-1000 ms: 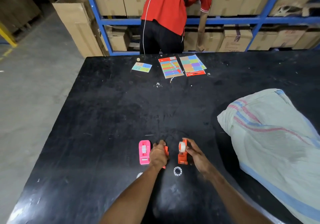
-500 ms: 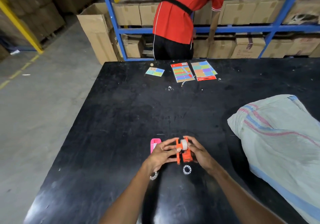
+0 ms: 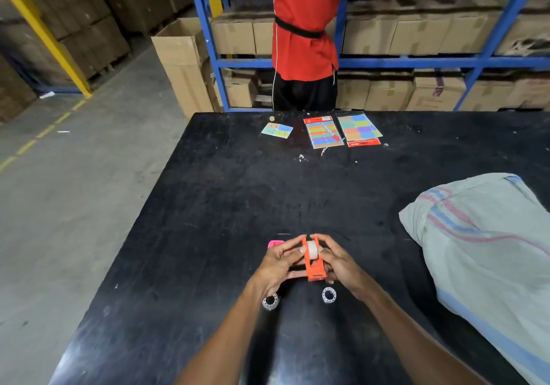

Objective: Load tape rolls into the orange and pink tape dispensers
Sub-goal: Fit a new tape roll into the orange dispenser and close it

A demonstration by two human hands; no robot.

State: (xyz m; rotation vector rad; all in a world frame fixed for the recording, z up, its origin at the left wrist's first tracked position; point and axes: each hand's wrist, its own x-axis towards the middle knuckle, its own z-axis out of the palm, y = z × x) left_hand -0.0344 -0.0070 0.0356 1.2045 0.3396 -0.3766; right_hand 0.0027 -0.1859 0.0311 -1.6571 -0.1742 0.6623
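Two hands' grip flanking orange dispenser (image 3: 312, 261), roll (image 3: 312, 248) seated inside

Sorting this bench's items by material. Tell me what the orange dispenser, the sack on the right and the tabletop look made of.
Orange dispenser: looks like moulded plastic, uniformly bright with a slight sheen and crisp edges.
Sack: apparently woven plastic fabric, pale and matt, creased, with blue and pink stripes.
Tabletop: a hard black sheet, scuffed and speckled, glossy near the front edge; the material itself is unclear, maybe rubber or laminate.

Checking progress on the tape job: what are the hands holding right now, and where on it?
Both hands hold the orange dispenser by its side walls: left hand on its left, right hand on its right.
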